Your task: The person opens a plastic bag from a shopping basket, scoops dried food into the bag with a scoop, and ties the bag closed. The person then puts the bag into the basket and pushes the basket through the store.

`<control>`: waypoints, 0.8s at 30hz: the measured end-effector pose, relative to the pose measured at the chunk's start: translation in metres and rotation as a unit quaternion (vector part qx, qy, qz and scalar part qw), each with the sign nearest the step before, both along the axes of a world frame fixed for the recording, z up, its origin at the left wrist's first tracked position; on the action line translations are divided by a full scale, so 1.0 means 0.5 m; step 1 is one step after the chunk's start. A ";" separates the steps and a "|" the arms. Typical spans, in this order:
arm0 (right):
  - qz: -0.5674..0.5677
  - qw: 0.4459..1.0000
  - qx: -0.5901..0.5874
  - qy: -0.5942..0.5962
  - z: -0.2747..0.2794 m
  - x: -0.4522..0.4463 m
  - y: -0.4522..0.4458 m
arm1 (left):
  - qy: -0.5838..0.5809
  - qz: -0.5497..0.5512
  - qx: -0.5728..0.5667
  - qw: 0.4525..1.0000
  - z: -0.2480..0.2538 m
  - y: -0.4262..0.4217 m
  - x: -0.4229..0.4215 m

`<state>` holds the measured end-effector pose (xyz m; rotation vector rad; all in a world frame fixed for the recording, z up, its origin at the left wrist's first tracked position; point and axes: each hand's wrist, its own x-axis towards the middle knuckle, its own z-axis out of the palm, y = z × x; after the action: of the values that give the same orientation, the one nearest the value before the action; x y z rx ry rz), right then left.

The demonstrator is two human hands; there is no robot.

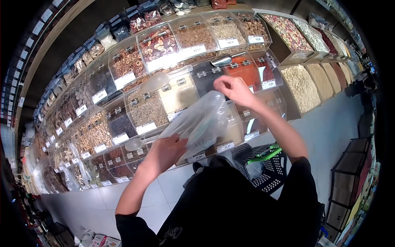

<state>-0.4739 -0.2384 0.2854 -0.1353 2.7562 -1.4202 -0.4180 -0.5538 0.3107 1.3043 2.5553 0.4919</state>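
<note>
Black shirt (222, 201) fills my foreground. At left, my left hand (166, 150) grips the clear plastic bag (201, 123) by its lower-left edge; the bag spans both hands, long axis slanting up rightward before the clear bin lids (142, 109). My right hand (235, 90), fingers curled nearly closed, pinches its upper end.

bin (233, 132) behind bag (205, 117): obscured | basket (273, 181): partly hidden | shirt lettering (170, 234): unclear
</note>
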 end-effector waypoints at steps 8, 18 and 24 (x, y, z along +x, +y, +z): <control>-0.010 0.876 0.373 0.306 -0.148 -0.305 0.121 | -0.106 0.091 0.095 0.986 -0.098 0.115 0.049; 0.026 0.872 0.416 0.257 -0.189 -0.413 0.050 | -0.245 0.148 0.145 0.947 -0.140 0.142 0.094; 0.007 0.818 0.336 0.468 0.010 -0.510 0.081 | -0.172 0.192 0.200 0.945 -0.092 0.117 0.033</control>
<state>-0.7289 -0.1976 0.2906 -1.0595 3.7727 -0.2361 -0.4016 -0.4955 0.2649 0.7145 2.4775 1.2507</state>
